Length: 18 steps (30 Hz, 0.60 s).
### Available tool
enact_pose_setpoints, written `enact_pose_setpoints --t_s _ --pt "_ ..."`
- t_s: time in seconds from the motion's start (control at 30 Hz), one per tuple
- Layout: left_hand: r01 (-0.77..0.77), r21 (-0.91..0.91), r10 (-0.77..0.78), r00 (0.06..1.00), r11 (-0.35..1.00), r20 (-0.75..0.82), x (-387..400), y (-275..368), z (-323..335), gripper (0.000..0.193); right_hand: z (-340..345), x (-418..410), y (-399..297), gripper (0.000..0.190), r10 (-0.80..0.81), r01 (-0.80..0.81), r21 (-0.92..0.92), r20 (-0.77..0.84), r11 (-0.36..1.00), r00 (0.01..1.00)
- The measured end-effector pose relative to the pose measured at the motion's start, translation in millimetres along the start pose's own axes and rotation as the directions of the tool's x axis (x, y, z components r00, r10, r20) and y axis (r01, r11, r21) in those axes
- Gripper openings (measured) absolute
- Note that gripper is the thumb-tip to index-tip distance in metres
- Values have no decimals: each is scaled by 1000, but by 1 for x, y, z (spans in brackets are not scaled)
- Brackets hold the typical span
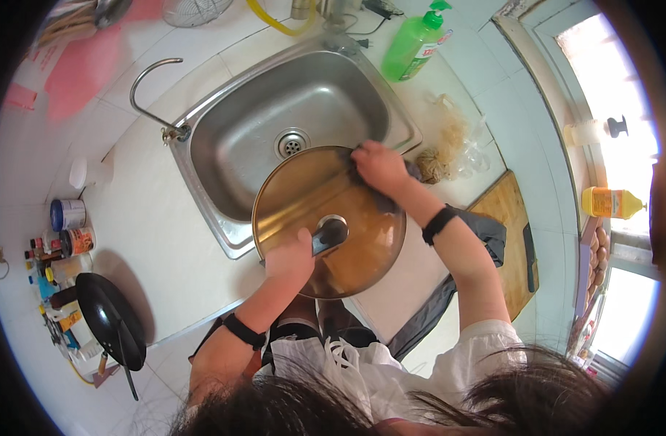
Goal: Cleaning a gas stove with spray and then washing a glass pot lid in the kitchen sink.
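A large round glass pan lid [289,191] with a metal rim is held over the near edge of a stainless steel sink [240,109]. My left hand [292,256] grips the black handle [330,235] at the lid's middle. At the lid's far right rim, my right hand [379,166] holds a dark cloth [384,201] against the lid; the cloth is partly seen through the glass or blurred. The sink's drain shows just beyond the lid.
A curved faucet [147,103] rises at the sink's left corner. A green pump bottle [414,49] and a steel wool ball [432,166] stand right of the sink. A wooden cutting board [510,240] lies at right, a black wok [109,321] at left.
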<state>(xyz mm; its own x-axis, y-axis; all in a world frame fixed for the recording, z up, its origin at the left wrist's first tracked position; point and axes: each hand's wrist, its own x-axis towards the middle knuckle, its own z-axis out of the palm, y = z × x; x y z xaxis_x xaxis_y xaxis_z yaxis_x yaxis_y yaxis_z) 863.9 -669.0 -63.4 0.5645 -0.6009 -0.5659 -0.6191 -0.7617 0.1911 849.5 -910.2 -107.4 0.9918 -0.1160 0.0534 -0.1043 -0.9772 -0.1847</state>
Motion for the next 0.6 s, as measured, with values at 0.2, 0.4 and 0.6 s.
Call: enact_pose_setpoints --t_s 0.2,0.4,0.6 --pt "-19 -14 19 999 1000 -37 0 -7 11 25 -7 9 -49 10 -238 224 115 135 968 962" --pt "-84 -28 79 985 996 -151 1 -2 13 15 0 49 -29 10 -230 214 135 124 968 965" --pt "-40 -3 39 985 999 -168 2 -8 25 29 5 61 -88 10 -500 457 206 278 865 820"
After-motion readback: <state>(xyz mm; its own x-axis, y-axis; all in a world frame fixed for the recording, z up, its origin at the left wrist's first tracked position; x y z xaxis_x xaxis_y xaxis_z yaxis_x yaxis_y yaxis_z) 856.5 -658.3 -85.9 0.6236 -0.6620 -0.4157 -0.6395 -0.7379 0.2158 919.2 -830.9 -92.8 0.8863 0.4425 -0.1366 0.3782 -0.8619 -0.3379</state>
